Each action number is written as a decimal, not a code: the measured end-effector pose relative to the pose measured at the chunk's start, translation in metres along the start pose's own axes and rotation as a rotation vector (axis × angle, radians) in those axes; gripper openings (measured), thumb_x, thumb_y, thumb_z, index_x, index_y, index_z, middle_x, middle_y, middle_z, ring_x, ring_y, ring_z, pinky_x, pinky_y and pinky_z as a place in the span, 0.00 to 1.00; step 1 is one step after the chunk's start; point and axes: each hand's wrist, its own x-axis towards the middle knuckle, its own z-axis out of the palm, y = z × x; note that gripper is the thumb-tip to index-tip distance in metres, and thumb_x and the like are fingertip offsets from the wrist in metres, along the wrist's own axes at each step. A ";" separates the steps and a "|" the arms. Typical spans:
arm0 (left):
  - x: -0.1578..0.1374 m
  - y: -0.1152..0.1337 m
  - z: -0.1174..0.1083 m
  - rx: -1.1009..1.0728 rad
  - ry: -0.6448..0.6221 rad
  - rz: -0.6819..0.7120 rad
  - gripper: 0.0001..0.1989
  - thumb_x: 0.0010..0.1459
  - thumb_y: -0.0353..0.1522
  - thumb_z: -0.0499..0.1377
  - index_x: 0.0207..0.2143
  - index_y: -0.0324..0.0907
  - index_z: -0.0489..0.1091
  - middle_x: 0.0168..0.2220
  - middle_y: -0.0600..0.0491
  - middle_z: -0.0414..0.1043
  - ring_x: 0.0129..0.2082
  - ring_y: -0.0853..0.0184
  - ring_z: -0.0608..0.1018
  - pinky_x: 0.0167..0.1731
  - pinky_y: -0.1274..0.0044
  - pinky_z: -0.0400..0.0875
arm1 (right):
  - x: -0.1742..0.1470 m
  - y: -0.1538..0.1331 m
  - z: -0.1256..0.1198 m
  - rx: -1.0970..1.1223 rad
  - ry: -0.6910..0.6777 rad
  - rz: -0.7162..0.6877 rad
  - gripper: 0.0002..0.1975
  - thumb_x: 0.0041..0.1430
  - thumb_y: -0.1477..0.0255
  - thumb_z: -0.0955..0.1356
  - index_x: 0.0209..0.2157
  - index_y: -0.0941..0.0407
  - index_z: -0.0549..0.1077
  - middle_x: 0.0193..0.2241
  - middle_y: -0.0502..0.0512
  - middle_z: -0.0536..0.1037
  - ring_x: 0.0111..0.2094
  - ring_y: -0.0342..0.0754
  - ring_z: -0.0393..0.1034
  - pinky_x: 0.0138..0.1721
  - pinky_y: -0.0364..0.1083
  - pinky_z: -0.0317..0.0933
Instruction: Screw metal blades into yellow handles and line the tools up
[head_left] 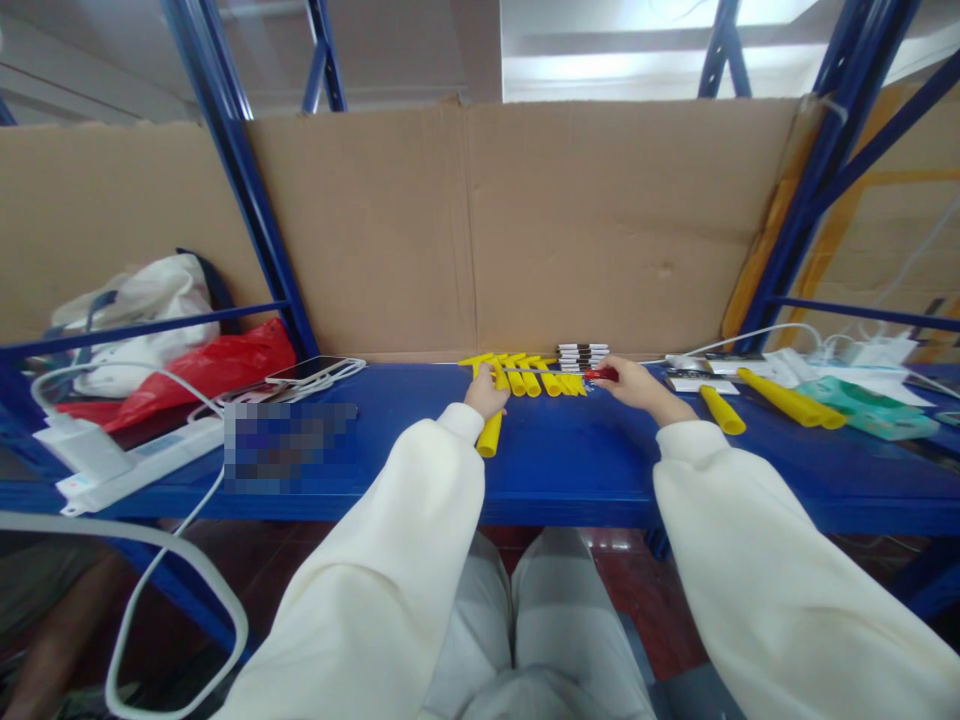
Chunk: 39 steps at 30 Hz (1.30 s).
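Note:
My left hand (487, 392) is closed around a yellow plastic handle (490, 436), whose round end sticks out toward me below the fingers. My right hand (628, 382) grips the red handle of a screwdriver (598, 374). Its thin metal shaft points left, across the yellow pieces toward my left hand; the tip's contact is too small to make out. Between the hands lies a row of several similar yellow handles (531, 383) on the blue shelf (570, 450). Behind them, close to my right hand, stands a stack of white-and-black pieces (583, 356).
Further right lie more yellow handles (722, 410), a teal plastic package (866, 405) and white cables. On the left are a white power strip (150, 462), a phone (306, 370) and a red bag (202, 375). A cardboard panel (570, 230) closes the back; blue posts (247, 190) flank it.

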 end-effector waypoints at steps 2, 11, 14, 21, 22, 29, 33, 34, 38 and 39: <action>-0.001 0.001 0.001 0.010 -0.002 0.007 0.30 0.56 0.20 0.62 0.60 0.39 0.60 0.59 0.38 0.70 0.25 0.69 0.81 0.21 0.79 0.75 | 0.000 0.000 -0.001 -0.024 0.034 -0.006 0.09 0.56 0.70 0.67 0.39 0.54 0.75 0.38 0.58 0.82 0.38 0.54 0.75 0.40 0.50 0.65; -0.003 0.003 0.001 0.063 -0.020 0.036 0.31 0.55 0.20 0.62 0.60 0.40 0.62 0.59 0.40 0.69 0.26 0.70 0.81 0.24 0.79 0.78 | -0.002 -0.008 -0.006 -0.173 0.086 0.008 0.03 0.51 0.71 0.68 0.31 0.53 0.74 0.32 0.56 0.82 0.34 0.53 0.75 0.36 0.47 0.61; -0.004 0.004 0.000 0.092 -0.017 0.034 0.31 0.55 0.20 0.61 0.61 0.40 0.62 0.59 0.40 0.69 0.24 0.71 0.80 0.24 0.79 0.77 | -0.003 -0.012 -0.007 -0.225 0.073 0.034 0.04 0.52 0.72 0.68 0.32 0.53 0.73 0.31 0.57 0.82 0.34 0.53 0.75 0.36 0.46 0.59; -0.005 0.005 0.000 0.152 -0.013 0.052 0.31 0.55 0.20 0.60 0.62 0.40 0.62 0.60 0.41 0.69 0.28 0.69 0.82 0.25 0.80 0.77 | -0.006 -0.024 -0.012 -0.323 -0.005 0.095 0.07 0.54 0.70 0.68 0.36 0.54 0.72 0.32 0.58 0.82 0.36 0.55 0.75 0.38 0.47 0.58; -0.005 0.005 0.000 0.155 -0.012 0.054 0.31 0.55 0.20 0.60 0.61 0.40 0.62 0.60 0.41 0.69 0.29 0.69 0.82 0.25 0.80 0.76 | -0.007 -0.025 -0.012 -0.321 -0.010 0.099 0.07 0.54 0.70 0.67 0.37 0.54 0.72 0.34 0.59 0.82 0.37 0.56 0.75 0.39 0.47 0.58; -0.007 0.007 -0.001 0.175 -0.014 0.052 0.30 0.56 0.22 0.60 0.61 0.39 0.62 0.60 0.41 0.69 0.27 0.69 0.82 0.25 0.79 0.77 | -0.008 -0.025 -0.011 -0.294 -0.012 0.074 0.07 0.54 0.68 0.66 0.33 0.54 0.74 0.36 0.58 0.82 0.39 0.56 0.74 0.42 0.51 0.57; -0.007 0.005 0.000 0.199 -0.012 0.063 0.29 0.56 0.22 0.60 0.60 0.40 0.62 0.60 0.42 0.69 0.31 0.69 0.83 0.27 0.80 0.78 | -0.007 -0.025 -0.010 -0.313 -0.006 0.067 0.05 0.52 0.68 0.67 0.31 0.54 0.72 0.35 0.58 0.81 0.37 0.55 0.74 0.39 0.48 0.56; -0.006 0.005 0.000 0.202 -0.007 0.066 0.29 0.56 0.22 0.60 0.60 0.40 0.63 0.60 0.42 0.69 0.32 0.68 0.83 0.28 0.80 0.78 | -0.007 -0.025 -0.010 -0.316 -0.012 0.074 0.04 0.52 0.68 0.67 0.31 0.53 0.71 0.34 0.58 0.81 0.36 0.55 0.74 0.39 0.48 0.56; -0.006 0.004 0.001 0.195 0.008 0.067 0.30 0.55 0.22 0.62 0.60 0.41 0.64 0.59 0.43 0.70 0.30 0.68 0.83 0.27 0.80 0.78 | -0.006 -0.027 -0.011 -0.329 -0.042 0.113 0.05 0.53 0.69 0.67 0.34 0.53 0.71 0.31 0.57 0.81 0.36 0.55 0.74 0.38 0.48 0.57; -0.005 0.004 0.001 0.192 0.007 0.066 0.30 0.55 0.22 0.62 0.60 0.41 0.64 0.59 0.43 0.70 0.30 0.68 0.83 0.26 0.80 0.77 | -0.006 -0.027 -0.011 -0.327 -0.051 0.123 0.06 0.53 0.69 0.67 0.34 0.53 0.72 0.31 0.57 0.81 0.36 0.55 0.74 0.39 0.48 0.57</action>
